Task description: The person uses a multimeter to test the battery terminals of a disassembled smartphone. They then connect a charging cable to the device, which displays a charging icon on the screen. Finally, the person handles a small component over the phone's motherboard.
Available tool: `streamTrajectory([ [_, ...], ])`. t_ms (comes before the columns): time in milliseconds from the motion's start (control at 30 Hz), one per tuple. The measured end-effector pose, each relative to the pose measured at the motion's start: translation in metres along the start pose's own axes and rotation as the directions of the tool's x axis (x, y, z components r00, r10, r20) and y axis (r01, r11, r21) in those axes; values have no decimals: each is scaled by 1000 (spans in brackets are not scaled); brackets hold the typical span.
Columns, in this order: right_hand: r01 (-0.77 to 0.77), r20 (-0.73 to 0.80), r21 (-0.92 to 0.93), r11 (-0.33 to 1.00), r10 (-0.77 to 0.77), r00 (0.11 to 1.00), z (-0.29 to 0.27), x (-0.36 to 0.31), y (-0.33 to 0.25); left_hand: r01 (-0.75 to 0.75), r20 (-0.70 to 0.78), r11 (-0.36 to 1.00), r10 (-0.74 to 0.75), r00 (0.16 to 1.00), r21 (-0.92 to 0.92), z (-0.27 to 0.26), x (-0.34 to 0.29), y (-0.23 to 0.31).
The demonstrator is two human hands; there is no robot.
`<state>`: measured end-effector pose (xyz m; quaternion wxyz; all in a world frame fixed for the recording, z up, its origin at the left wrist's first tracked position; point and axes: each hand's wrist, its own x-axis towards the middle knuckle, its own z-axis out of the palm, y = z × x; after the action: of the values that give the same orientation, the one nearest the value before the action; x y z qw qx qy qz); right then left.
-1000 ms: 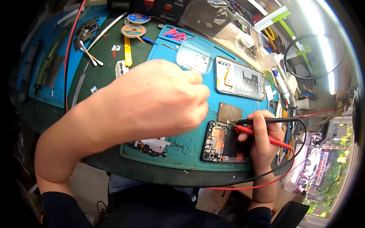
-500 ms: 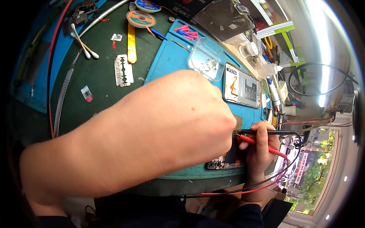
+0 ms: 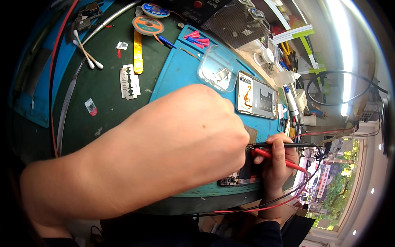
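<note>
My left hand (image 3: 214, 123) reaches across the middle, its back up and fingers curled; what they grip, if anything, is hidden. My right hand (image 3: 279, 158) holds a black test probe (image 3: 288, 145) and a red test probe (image 3: 263, 153) together, like chopsticks. Their tips point left, close to my left knuckles, over an opened phone (image 3: 230, 179) lying on the blue mat (image 3: 170, 76). Most of that phone is covered by my left hand. A brownish flat piece (image 3: 250, 132) shows just beyond the knuckles.
Farther back lie a phone back housing (image 3: 258, 96) and a clear plastic box (image 3: 214, 76) with small parts. To the left are a razor blade (image 3: 130, 82), cotton swabs (image 3: 84, 53), tweezers (image 3: 68, 101) and a wire spool (image 3: 147, 25). Probe leads (image 3: 284, 201) loop along the right.
The whole view has shifted slightly, with table items appearing a little lower and farther left. Both hands keep the same pose, and the probes stay in my right hand.
</note>
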<state>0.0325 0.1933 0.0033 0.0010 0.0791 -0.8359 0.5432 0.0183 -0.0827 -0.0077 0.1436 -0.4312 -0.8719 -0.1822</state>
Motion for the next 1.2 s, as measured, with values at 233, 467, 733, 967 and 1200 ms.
streamTrajectory([
  [233, 21, 10, -6, 1000, -21, 1000, -1, 0, 3, 20, -31, 1000, -19, 999, 14, 3, 0, 1],
  [467, 10, -8, 8, 1000, -10, 1000, 2, 1, 1, -42, 135, 997, 33, 990, 61, -11, 3, -2],
  [733, -42, -11, 49, 998, 43, 999, -7, 0, 8, -66, 138, 994, 54, 989, 89, -5, 5, -1],
  [967, 14, 12, 93, 996, -16, 1000, -1, 3, 6, -67, 139, 993, 53, 989, 98, -4, 5, -2],
  [1200, 0, -29, 117, 993, 4, 1000, -4, -2, 4, -91, 140, 994, 83, 987, 53, -4, 10, -3],
])
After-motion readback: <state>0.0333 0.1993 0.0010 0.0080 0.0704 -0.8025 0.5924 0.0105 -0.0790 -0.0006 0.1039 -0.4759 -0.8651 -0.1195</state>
